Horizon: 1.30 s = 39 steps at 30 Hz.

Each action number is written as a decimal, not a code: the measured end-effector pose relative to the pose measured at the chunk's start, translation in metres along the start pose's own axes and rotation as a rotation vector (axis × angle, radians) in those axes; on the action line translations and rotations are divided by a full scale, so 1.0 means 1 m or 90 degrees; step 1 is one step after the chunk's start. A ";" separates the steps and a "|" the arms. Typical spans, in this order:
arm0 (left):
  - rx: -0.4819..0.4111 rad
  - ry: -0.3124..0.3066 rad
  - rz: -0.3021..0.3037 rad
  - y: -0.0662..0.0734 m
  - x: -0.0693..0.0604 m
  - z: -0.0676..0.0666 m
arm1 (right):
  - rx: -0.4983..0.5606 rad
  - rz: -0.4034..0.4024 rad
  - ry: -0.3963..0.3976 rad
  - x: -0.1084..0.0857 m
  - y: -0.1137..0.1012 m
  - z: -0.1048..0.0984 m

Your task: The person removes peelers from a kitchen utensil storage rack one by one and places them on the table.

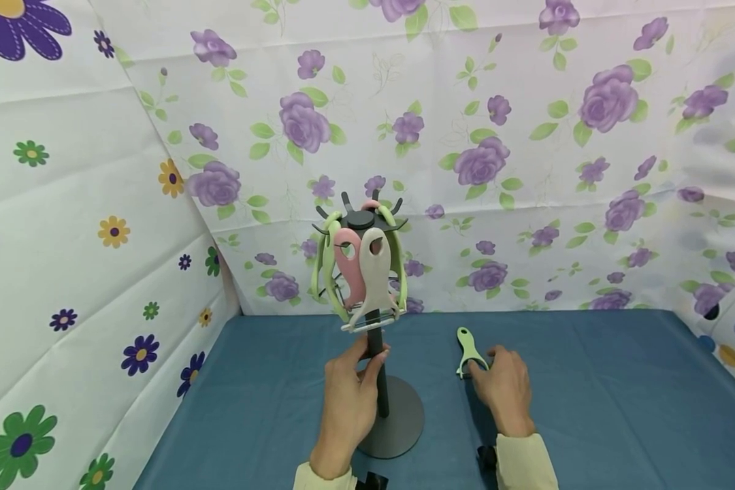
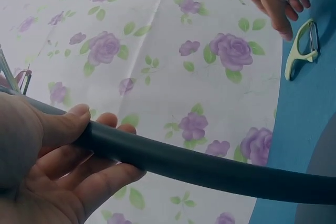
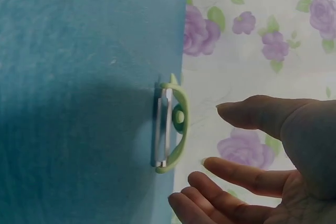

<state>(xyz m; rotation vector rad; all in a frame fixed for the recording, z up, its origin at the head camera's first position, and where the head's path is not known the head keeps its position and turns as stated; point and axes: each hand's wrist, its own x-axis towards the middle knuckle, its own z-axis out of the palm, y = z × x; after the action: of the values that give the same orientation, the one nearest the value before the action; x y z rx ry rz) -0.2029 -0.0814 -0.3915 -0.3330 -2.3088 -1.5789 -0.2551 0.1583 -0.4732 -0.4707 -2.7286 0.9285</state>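
Left hand [image 1: 350, 401]: thumb and fingers curled round the black stand [image 1: 400, 429].
Hanging peelers [image 1: 377, 269]: whole only from the head.
Green peeler [image 1: 467, 346]: on the bench [image 1: 600, 395], right of the stand.
Right hand [image 1: 507, 386]: fingers parted, grasping nothing; its wrist view alone clearly bares the gap.

You get an evenly bright head view, with a soft shadow beside your right grip [image 1: 503, 388] on the worktop [image 1: 269, 381]. Your wrist views look dimmer and softer; the left bows the dark pole [image 2: 210, 170], the right shows a broad, diffuse shadow.
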 end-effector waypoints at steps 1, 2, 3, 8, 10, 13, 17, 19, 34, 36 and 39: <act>-0.001 0.003 0.001 0.000 0.000 0.000 | 0.004 -0.004 0.009 -0.001 -0.001 -0.001; -0.002 0.005 0.000 0.001 0.000 0.001 | 0.009 -0.008 0.017 -0.001 -0.001 -0.002; -0.002 0.008 0.000 0.001 -0.001 0.001 | 0.014 -0.012 0.024 -0.002 -0.002 -0.003; -0.003 0.018 0.003 0.002 -0.001 0.002 | 0.046 -0.038 0.041 -0.006 -0.009 -0.012; 0.001 0.022 0.005 0.002 -0.001 0.001 | 0.058 -0.046 0.043 -0.008 -0.012 -0.016; 0.013 0.026 0.006 0.003 -0.001 -0.001 | 0.072 -0.056 0.046 -0.010 -0.018 -0.023; 0.025 0.031 0.003 0.003 -0.001 -0.004 | 0.086 -0.073 0.054 -0.013 -0.025 -0.030; 0.026 0.032 -0.002 0.003 -0.002 -0.005 | 0.092 -0.079 0.058 -0.014 -0.028 -0.033; 0.029 -0.006 0.007 0.004 -0.003 -0.010 | 0.122 -0.101 0.085 -0.024 -0.047 -0.047; 0.029 -0.010 0.004 0.005 -0.003 -0.010 | 0.131 -0.106 0.087 -0.025 -0.048 -0.047; 0.030 -0.014 0.001 0.006 -0.003 -0.010 | 0.147 -0.110 0.088 -0.027 -0.050 -0.048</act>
<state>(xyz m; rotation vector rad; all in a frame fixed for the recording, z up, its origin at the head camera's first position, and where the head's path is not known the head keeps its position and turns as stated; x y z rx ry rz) -0.1963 -0.0884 -0.3839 -0.3417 -2.3575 -1.5255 -0.2269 0.1380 -0.4074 -0.2411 -2.4539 1.1022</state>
